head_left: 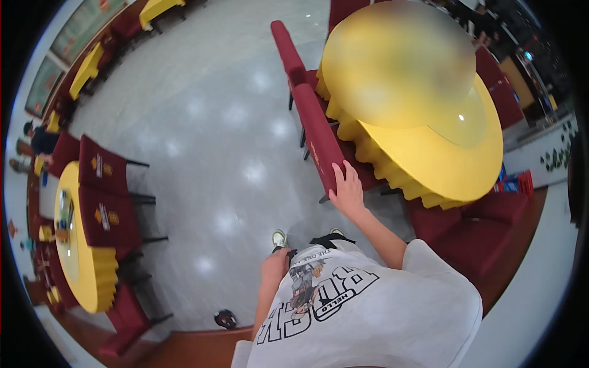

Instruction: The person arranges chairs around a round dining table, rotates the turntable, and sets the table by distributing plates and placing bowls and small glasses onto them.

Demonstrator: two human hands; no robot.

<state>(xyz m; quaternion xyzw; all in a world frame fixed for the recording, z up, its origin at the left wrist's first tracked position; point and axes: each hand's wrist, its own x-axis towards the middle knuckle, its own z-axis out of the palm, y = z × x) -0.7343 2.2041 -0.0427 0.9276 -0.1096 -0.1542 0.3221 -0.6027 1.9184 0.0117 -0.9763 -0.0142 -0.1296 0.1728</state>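
My right hand [348,191] is wrapped over the top of a dark red upholstered chair back [318,136], thumb on one side and fingers on the other. This chair stands at a round table with a yellow pleated cloth [423,156]. A second red chair [287,52] is lined up just beyond it. Low at my side hangs my left hand [275,265], its fingers curled in beside something black [286,252] near my waist; what it holds, if anything, I cannot tell.
A large blurred patch hides much of the yellow table. Another red chair [469,230] stands at its near right. To the left is a second yellow table [104,279] with red chairs [110,218] around it. A person [43,140] is at the far left. A small dark round object [225,318] lies on the grey floor [208,184].
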